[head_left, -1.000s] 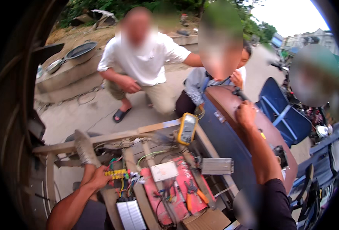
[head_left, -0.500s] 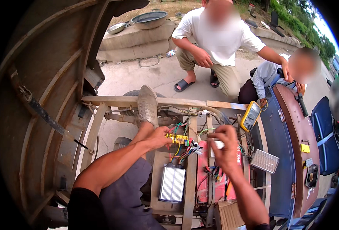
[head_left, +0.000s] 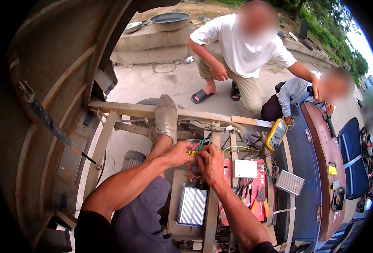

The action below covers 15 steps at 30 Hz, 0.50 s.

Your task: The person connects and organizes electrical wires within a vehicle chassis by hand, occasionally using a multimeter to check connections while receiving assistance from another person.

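My left hand [head_left: 180, 153] is closed on a yellow terminal block [head_left: 191, 152] with coloured wires [head_left: 202, 142]. My right hand [head_left: 211, 164] touches its right end, fingers closed, what they grip hidden. Below sits a finned silver controller [head_left: 190, 204]. Right of my hands, a white box [head_left: 245, 168] and orange-handled pliers [head_left: 260, 202] lie on red casings [head_left: 262, 173]. A yellow multimeter [head_left: 276, 134] rests at the frame's far right corner, and a second finned metal box [head_left: 289, 182] lies below it.
A metal body panel [head_left: 47, 126] rises at left. My shoe [head_left: 166, 116] rests on the frame [head_left: 140, 109]. One person [head_left: 245, 59] squats beyond; another [head_left: 294, 90] crouches beside a brown-topped blue bench [head_left: 317, 160]. Basins [head_left: 169, 21] sit on a concrete ledge.
My right hand has moved from the bench down and left to the terminal block, joining my left hand. The white box shows again and the view has swung.
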Each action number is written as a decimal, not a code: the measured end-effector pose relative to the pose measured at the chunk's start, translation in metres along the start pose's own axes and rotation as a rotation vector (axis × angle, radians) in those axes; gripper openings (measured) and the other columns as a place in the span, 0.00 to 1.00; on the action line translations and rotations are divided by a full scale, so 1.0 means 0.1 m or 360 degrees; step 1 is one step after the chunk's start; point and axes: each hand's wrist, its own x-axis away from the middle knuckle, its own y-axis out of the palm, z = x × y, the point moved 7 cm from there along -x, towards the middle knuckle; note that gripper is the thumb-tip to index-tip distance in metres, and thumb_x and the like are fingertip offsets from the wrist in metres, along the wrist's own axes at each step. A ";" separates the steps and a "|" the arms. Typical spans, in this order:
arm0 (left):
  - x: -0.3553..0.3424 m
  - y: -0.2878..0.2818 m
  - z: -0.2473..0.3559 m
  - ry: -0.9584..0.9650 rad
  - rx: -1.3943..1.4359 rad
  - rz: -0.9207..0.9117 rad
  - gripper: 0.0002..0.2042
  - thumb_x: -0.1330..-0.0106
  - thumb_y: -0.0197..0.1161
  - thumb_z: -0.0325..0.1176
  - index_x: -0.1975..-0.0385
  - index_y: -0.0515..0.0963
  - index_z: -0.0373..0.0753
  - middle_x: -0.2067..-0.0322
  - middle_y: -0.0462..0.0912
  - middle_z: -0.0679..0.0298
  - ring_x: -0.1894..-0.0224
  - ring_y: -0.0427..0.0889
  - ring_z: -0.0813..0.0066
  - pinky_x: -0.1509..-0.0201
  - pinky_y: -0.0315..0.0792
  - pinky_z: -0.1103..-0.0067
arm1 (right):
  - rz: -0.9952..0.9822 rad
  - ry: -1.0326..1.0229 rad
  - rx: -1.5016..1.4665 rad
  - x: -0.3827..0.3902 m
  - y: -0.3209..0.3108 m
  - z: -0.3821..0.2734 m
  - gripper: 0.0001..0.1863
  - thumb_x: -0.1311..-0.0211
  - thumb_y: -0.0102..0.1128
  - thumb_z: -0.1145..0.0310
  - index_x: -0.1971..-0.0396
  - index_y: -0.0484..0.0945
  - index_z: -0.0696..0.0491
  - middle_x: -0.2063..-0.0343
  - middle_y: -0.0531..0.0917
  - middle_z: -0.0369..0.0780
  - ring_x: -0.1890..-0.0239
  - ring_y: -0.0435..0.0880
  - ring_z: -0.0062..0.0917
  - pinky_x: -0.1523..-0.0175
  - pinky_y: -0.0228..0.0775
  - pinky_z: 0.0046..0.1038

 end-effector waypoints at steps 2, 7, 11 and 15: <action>0.00 0.01 0.00 0.0032 0.0004 -0.0009 0.18 0.46 0.67 0.23 0.55 0.75 0.26 0.67 0.84 0.57 0.66 0.82 0.74 0.64 0.75 0.77 | -0.0008 -0.0004 0.0011 -0.01 0.00 -0.02 0.07 0.49 0.67 0.71 0.67 0.85 0.50 0.63 0.77 0.36 0.54 0.74 0.33 0.50 0.62 0.38; 0.00 0.00 0.00 0.0003 0.0070 -0.0033 0.17 0.46 0.66 0.23 0.56 0.76 0.26 0.67 0.84 0.57 0.67 0.81 0.74 0.65 0.74 0.77 | 0.0014 -0.0095 0.0018 -0.02 0.01 -0.06 0.07 0.47 0.67 0.72 0.67 0.84 0.52 0.63 0.77 0.37 0.55 0.75 0.33 0.51 0.62 0.38; 0.01 0.00 0.03 -0.0012 -0.0079 -0.0006 0.17 0.48 0.67 0.23 0.57 0.77 0.26 0.68 0.84 0.57 0.67 0.81 0.73 0.65 0.74 0.76 | 0.0055 -0.0236 0.0081 -0.02 0.00 -0.11 0.05 0.47 0.66 0.71 0.69 0.82 0.53 0.64 0.77 0.37 0.58 0.75 0.34 0.54 0.63 0.38; 0.03 -0.02 0.03 0.0015 -0.0038 0.0019 0.19 0.50 0.68 0.23 0.57 0.78 0.27 0.68 0.84 0.58 0.66 0.81 0.72 0.64 0.74 0.76 | -0.0003 -0.0295 0.0097 -0.02 0.00 -0.17 0.06 0.46 0.66 0.72 0.67 0.82 0.54 0.64 0.76 0.40 0.58 0.75 0.38 0.52 0.66 0.39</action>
